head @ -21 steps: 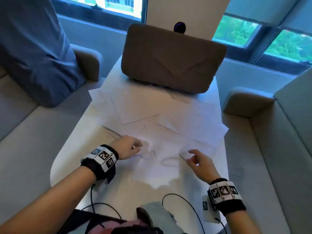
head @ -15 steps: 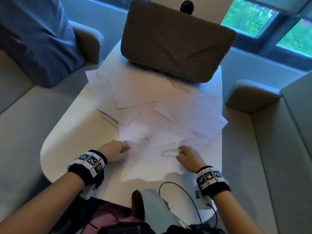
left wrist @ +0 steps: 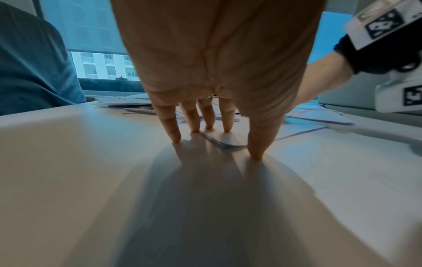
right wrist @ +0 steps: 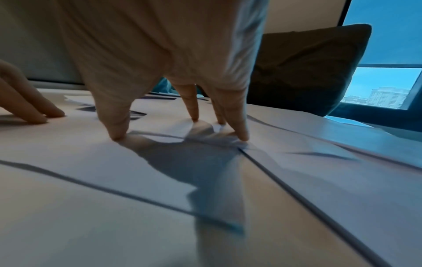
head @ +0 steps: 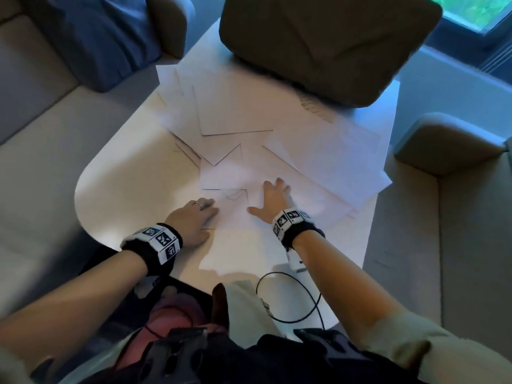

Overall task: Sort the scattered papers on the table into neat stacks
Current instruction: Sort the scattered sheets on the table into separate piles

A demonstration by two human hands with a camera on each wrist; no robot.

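Papers: white sheets, the papers (head: 277,139), lay overlapping and askew across the middle and far half of the table (head: 116,184), not yet squared into any stack.
Left hand: the left hand (head: 191,220) was flat with fingers straight and close together, tips partly on bare table, partly on a sheet's near corner.
Right hand: the right hand (head: 273,198) was spread wide, fingertips (right wrist: 243,137) pressing down on overlapping sheets; nothing was pinched.
Risk, creasing: paper already puckered under the right fingertips; a hard drag would likely fold or crumple a sheet.
Risk, spill: the right-side sheets (head: 368,189) overhung the table edge; a sweep could tip them off.
Risk, snag: far sheets ran against or under the brown cushion (head: 327,42); pulling might skew them.
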